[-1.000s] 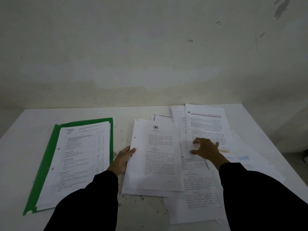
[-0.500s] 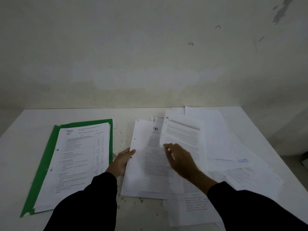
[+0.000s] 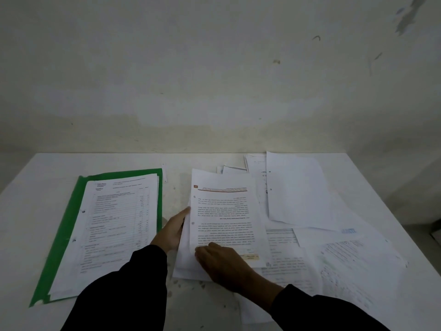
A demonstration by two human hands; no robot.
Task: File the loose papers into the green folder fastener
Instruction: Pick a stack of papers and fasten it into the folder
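An open green folder (image 3: 62,237) lies at the left of the table with a stack of printed sheets (image 3: 114,225) filed in it. In the middle lies a small pile of loose papers. Its top sheet (image 3: 224,216) has an orange header line and upside-down text. My left hand (image 3: 173,231) holds the pile's left edge, thumb on top. My right hand (image 3: 219,263) rests palm down on the near end of the top sheet, fingers flat. More loose papers (image 3: 298,192) lie scattered to the right.
The white table (image 3: 35,177) stands against a stained pale wall. Overlapping loose sheets (image 3: 353,263) cover the table's right half up to its right edge. Small dark specks dot the tabletop near the front.
My right hand has carried the sheet with the orange header from the right heap, turned it round, and laid it on the middle pile. My left hand has stayed at the pile's edge.
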